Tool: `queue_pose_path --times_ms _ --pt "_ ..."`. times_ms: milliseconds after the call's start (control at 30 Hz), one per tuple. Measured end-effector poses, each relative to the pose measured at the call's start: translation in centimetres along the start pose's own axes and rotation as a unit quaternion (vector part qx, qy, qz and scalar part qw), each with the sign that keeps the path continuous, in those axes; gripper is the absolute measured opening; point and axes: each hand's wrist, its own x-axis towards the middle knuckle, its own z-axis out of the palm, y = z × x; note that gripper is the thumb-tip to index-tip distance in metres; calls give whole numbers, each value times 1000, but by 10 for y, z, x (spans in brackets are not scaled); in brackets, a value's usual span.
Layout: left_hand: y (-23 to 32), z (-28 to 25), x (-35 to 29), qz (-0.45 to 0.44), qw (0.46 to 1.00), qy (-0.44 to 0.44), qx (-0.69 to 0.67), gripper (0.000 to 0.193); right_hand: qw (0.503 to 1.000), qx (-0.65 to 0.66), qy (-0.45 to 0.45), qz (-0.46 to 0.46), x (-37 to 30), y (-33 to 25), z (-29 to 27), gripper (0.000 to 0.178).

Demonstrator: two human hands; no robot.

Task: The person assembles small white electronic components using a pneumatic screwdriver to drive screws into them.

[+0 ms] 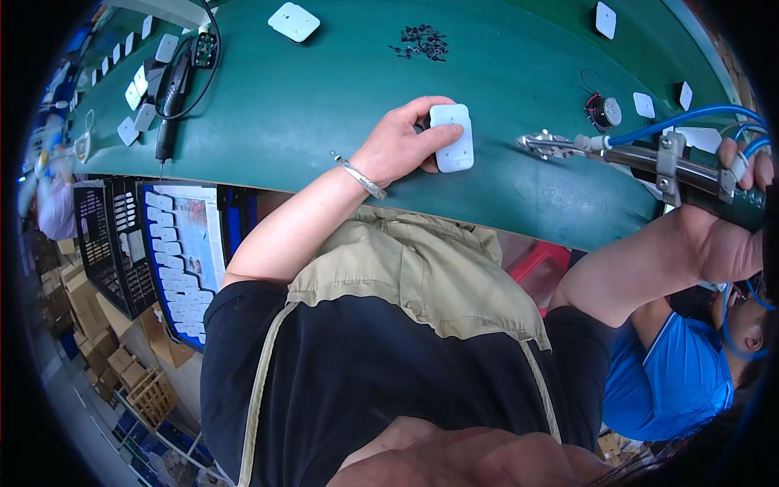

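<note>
My left hand [399, 142] grips a white rounded rectangular plastic casing [456, 150] close to the bench's near edge, thumb across its face. Small holes show in that face. At the right, the fingers of my right hand [730, 154] wrap round a hose-fed power screwdriver [641, 156] with a steel barrel and blue hoses. Its split metal tip [545, 144] points left toward the casing, a gap apart from it. Part of my right hand is hidden by the tool and the picture's rim.
Small black parts [420, 43] lie in a pile on the green bench [324, 81]. More white casings [294, 22] are spread about. A wired round speaker [604, 111] sits at right, a black corded screwdriver [169, 109] at left. Below stands a blue crate of casings [174, 268]. A co-worker in blue [669, 373] is at lower right.
</note>
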Motion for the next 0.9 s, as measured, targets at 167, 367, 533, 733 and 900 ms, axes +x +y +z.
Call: queue_pose_path --times_ms 167,367,533,733,900 --pt "3 9 6 -2 1000 7 -12 34 995 69 -60 37 -1 3 -6 26" --pt "3 25 10 2 996 -41 -77 39 993 67 -90 43 -4 4 -1 26" --pt "4 26 7 -28 987 -94 -128 40 990 67 -116 51 -8 2 1 27" --pt "7 27 7 -23 987 -112 -115 38 984 73 -149 61 -3 2 -1 27" --pt "9 29 8 -27 985 -116 -123 37 979 79 -175 72 -1 2 -7 27"
